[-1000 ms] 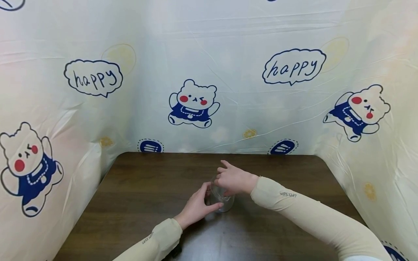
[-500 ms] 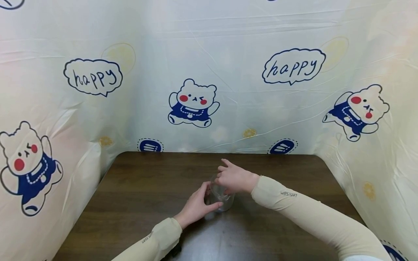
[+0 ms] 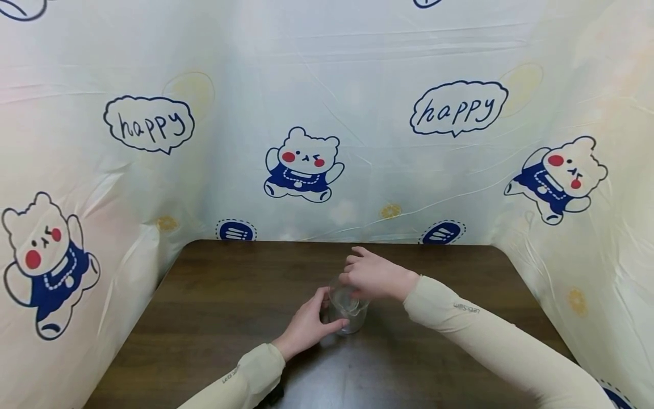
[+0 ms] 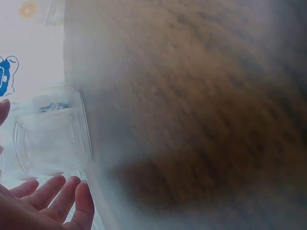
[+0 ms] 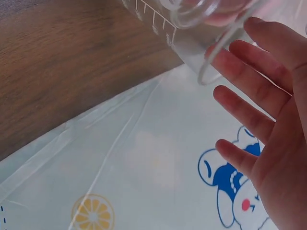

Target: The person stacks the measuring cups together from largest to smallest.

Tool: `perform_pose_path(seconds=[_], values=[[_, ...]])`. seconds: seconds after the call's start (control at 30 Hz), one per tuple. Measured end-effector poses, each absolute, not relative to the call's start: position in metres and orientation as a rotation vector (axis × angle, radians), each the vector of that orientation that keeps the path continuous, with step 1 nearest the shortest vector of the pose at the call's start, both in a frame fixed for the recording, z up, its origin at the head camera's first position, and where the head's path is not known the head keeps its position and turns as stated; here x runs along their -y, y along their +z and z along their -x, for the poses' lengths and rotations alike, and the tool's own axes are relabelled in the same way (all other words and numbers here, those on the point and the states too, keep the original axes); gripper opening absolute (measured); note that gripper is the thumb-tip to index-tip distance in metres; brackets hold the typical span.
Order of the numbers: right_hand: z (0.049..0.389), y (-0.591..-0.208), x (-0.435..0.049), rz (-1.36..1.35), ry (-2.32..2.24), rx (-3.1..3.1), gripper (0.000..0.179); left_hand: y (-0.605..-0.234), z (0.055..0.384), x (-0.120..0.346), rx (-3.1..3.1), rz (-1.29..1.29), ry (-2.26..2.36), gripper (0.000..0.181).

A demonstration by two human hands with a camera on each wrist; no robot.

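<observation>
A clear glass beaker (image 3: 353,322) stands on the brown table, and white graduation marks line its wall (image 5: 163,26) in the right wrist view. Inside it sits a smaller clear vessel (image 4: 48,143), whose round rim (image 5: 196,17) shows within the beaker's mouth. My left hand (image 3: 306,326) holds the beaker from the left, thumb at the front and fingers at the far side. Over the mouth is my right hand (image 3: 378,277), its fingers (image 5: 244,108) extended and spread near the beaker's rim, pinching nothing that I can see.
The dark wooden table (image 3: 214,318) stretches out around the beaker. A pale cloth (image 3: 368,68) printed with bears and "happy" bubbles encloses its back and sides. A small dark object (image 3: 273,393) lies partly behind the left sleeve.
My right hand has shifted slightly right and its fingers have drawn back from inside the beaker, leaving the inner vessel easier to see. My left hand keeps its place.
</observation>
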State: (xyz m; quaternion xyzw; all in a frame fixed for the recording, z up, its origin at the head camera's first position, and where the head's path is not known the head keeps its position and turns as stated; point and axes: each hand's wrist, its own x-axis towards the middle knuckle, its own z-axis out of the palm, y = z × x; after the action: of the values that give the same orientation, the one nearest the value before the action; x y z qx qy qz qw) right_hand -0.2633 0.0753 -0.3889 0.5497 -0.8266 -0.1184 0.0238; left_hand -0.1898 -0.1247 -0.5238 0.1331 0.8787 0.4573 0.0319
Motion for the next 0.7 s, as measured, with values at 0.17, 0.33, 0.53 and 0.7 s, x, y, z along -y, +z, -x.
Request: perform_pose_path(seconds=[0.17,0.33,0.53,0.7], values=[[0.261,-0.385,-0.089,-1.683,-0.274,2.436,0.021,-0.525,0.190,0.125,-2.720,-0.420,1.407,0.077],[0.256,-0.386,-0.106,-1.605,-0.187,2.356,0.018,-0.526,0.190,0.125,-2.751,-0.429,1.402,0.075],[0.251,-0.391,-0.125,-1.492,-0.118,2.353,0.018,-0.527,0.190,0.125,-2.774,-0.419,1.384,0.072],[0.246,-0.395,-0.141,-1.392,-0.042,2.388,0.014,-0.527,0.190,0.125,-2.766,-0.421,1.398,0.074]])
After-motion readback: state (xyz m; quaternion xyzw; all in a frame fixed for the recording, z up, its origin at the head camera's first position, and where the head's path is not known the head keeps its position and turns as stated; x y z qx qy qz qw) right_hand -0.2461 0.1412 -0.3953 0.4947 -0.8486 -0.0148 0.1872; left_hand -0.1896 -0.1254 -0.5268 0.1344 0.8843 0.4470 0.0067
